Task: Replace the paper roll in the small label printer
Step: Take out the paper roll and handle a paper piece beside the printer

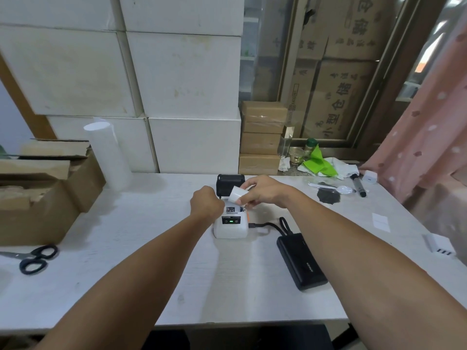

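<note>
Nearest me lay one black power bank (pixel 302 261) on the white table (pixel 151 286), its single black cable (pixel 267 225) running to the right side of the one white label printer (pixel 230 224), whose front showed one small green light. One pair of black-handled scissors (pixel 34 257) rested at the table's left edge, and two or three small white paper pieces (pixel 381 221) sat well apart on the right. My left hand (pixel 207 202) was curled into a loose fist against the printer's upper left side; I could not tell what its fingers gripped, since they were turned away from me. My right hand (pixel 262 190) pinched the one white paper roll (pixel 238 195) between thumb and fingers, held tilted just above the printer's open top, not yet seated inside. Directly behind the printer stood one black device (pixel 230 181), partly hidden by the roll and my fingers. Farther right were one white plastic spoon (pixel 340 189), one dark marker (pixel 359 186), one small white charger cube (pixel 369 176) and one crumpled green bag (pixel 319 161). To the left sat one open cardboard box (pixel 43 188) and one tall white roll (pixel 108 152) standing upright. At the back rose a stack of white boxes (pixel 177 72), and beside it four small brown cartons (pixel 262 137) piled one on another.
</note>
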A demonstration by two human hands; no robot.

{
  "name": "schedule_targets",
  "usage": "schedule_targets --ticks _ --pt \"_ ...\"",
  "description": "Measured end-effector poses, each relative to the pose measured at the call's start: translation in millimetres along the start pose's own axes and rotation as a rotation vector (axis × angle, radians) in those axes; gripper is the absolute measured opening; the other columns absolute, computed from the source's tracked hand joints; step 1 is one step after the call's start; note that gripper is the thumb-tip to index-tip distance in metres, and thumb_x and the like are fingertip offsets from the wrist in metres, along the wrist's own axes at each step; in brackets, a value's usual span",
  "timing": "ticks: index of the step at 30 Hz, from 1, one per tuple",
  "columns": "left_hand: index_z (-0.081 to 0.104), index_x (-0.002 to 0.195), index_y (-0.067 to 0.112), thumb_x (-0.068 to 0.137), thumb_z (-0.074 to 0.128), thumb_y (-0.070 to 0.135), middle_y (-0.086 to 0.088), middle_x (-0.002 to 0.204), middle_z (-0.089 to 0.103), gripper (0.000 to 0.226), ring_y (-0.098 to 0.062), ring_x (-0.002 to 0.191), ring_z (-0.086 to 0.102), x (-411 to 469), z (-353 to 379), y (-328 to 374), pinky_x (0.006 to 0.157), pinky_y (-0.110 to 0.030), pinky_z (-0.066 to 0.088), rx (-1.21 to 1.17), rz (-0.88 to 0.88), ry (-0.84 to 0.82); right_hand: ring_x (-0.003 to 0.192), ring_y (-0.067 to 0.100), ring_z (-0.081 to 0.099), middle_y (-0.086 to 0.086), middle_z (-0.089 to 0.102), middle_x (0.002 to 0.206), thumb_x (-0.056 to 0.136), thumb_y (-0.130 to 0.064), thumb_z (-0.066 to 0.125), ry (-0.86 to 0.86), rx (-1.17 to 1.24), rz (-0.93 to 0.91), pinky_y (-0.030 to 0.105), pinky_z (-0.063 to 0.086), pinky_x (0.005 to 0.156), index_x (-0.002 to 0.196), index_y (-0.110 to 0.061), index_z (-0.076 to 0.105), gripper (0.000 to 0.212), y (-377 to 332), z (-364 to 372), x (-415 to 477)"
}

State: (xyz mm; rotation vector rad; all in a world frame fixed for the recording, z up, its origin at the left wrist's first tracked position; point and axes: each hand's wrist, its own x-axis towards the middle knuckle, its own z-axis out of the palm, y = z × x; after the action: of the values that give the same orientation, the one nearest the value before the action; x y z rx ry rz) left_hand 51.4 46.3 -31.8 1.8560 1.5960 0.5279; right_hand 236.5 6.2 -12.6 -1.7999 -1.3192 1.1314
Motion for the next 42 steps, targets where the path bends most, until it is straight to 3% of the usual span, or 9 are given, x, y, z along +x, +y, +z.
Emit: schedule_targets --ticks 7,16,19,21,25,27,31,36,42 --pt "0.042 0.064 0.009 0.083 0.06 0.007 -0.008 0.068 0.052 0.027 -0.025 0.057 0.05 0.0 -1.3 -0.9 0.046 -0.025 0.037 -0.061 -0.048 0.004 0.061 0.011 0.063 0.007 0.072 0.083 0.075 -0.012 0.091 -0.089 -0.285 0.015 0.021 0.053 0.057 0.115 0.003 0.071 0.047 -8.8 15.9 8.7" --pt "0.057 0.076 0.006 0.079 0.067 0.006 -0.013 0.077 0.063 0.011 -0.032 0.061 0.06 2.8 -7.4 -9.3 0.042 -0.022 0.036 -0.299 -0.202 -0.07 0.081 0.018 0.062 0.013 0.072 0.111 0.079 -0.037 0.09 -0.186 -0.439 0.047 0.029 0.052 0.068 0.125 -0.019 0.069 0.054 -10.3 17.2 15.3" --pt "0.06 0.078 0.003 0.079 0.068 0.006 -0.016 0.08 0.067 0.009 -0.031 0.058 0.06 4.3 -7.3 -9.5 0.05 -0.027 0.048 -0.33 -0.221 -0.079 0.078 0.017 0.062 0.007 0.065 0.098 0.088 -0.049 0.079 -0.192 -0.412 0.044 0.026 0.052 0.065 0.119 -0.013 0.074 0.048 -10.2 15.3 11.5" --pt "0.055 0.071 0.004 0.076 0.073 0.006 -0.016 0.077 0.065 0.018 -0.031 0.058 0.058 4.0 -5.8 -9.9 0.056 -0.031 0.051 -0.345 -0.219 -0.083 0.078 0.018 0.065 0.009 0.067 0.108 0.094 -0.06 0.065 -0.204 -0.41 0.053 0.027 0.054 0.066 0.116 -0.015 0.075 0.052 -10.5 14.9 8.2" --pt "0.059 0.075 0.003 0.076 0.071 0.007 -0.016 0.081 0.065 0.013 -0.032 0.062 0.058 3.4 -5.4 -11.4 0.054 -0.03 0.05 -0.353 -0.211 -0.074 0.074 0.018 0.067 0.011 0.064 0.126 0.094 -0.077 0.045 -0.24 -0.478 0.118 0.029 0.059 0.072 0.138 -0.024 0.066 0.072 -17.4 18.7 0.4" --pt "0.065 0.085 -0.002 0.077 0.071 0.005 -0.018 0.086 0.069 0.013 -0.033 0.064 0.062 4.7 -5.3 -13.5 0.063 -0.039 0.06 -0.359 -0.216 -0.068 0.075 0.019 0.067 0.009 0.065 0.116 0.099 -0.072 0.039 -0.238 -0.431 0.128 0.029 0.058 0.07 0.136 -0.02 0.066 0.069 -19.5 19.6 -2.6" --pt "0.066 0.086 -0.003 0.076 0.079 0.006 -0.017 0.085 0.069 0.019 -0.036 0.07 0.069 4.8 -3.0 -16.2 0.077 -0.046 0.064 -0.381 -0.227 -0.073 0.077 0.016 0.063 0.005 0.067 0.106 0.107 -0.031 0.049 -0.114 -0.403 0.027 0.024 0.051 0.061 0.132 -0.021 0.071 0.034 -9.7 16.3 -8.0" --pt "0.062 0.074 0.002 0.076 0.078 0.005 -0.016 0.08 0.065 0.016 -0.032 0.064 0.063 1.8 -3.8 -17.9 0.068 -0.036 0.06 -0.416 -0.21 -0.083 0.072 0.016 0.065 0.012 0.075 0.111 0.097 -0.015 0.065 -0.011 -0.381 -0.06 0.024 0.05 0.056 0.125 -0.019 0.073 0.029 2.6 23.7 -5.3" --pt "0.065 0.126 0.013 0.085 0.068 0.006 -0.011 0.127 0.065 0.042 -0.031 0.11 0.063 10.6 -16.9 -23.4 0.099 -0.045 0.056 -0.437 -0.083 -0.089 0.066 0.012 0.067 0.006 0.075 0.111 0.093 -0.015 0.074 0.071 -0.378 -0.118 0.021 0.048 0.057 0.105 -0.016 0.071 0.012 0.3 26.5 -6.9"
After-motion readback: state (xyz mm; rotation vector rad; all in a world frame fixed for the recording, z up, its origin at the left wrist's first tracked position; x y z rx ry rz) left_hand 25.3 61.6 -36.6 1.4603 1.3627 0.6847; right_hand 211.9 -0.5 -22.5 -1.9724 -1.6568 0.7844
